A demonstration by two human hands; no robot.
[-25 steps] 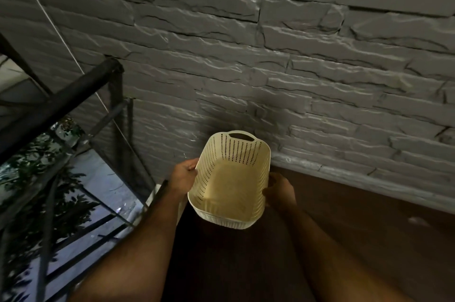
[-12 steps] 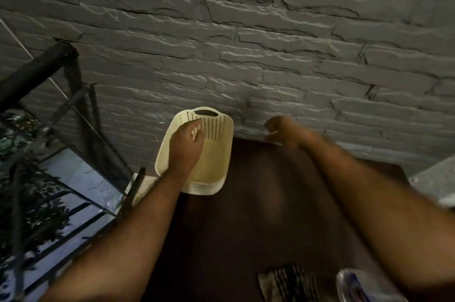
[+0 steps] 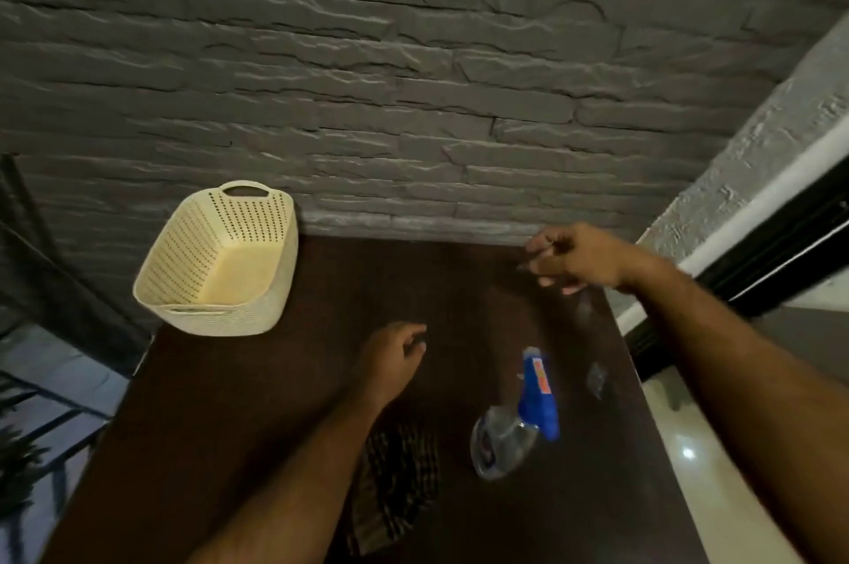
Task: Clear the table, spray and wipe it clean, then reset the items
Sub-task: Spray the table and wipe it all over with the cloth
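Note:
A cream perforated basket (image 3: 216,260) stands empty on the far left corner of the dark wooden table (image 3: 257,402), its near edge slightly over the table's side. My left hand (image 3: 390,361) hovers over the table's middle, fingers loosely curled, holding nothing. My right hand (image 3: 574,258) reaches over the far right corner with fingers spread and blurred; nothing shows in it. A spray bottle (image 3: 535,402) with a blue head and clear body lies on its side near the right. A dark checked cloth (image 3: 395,481) lies partly under my left forearm.
A grey stone-pattern wall (image 3: 413,81) runs along the table's far edge. Dark metal railings (image 3: 41,278) stand to the left. A black door frame (image 3: 758,241) and pale glossy floor (image 3: 698,462) lie on the right. Two small glinting spots (image 3: 596,375) show near the right edge.
The basket was set down at the far left corner and both hands let go of it. My left hand drew back to the middle; my right hand swung to the far right.

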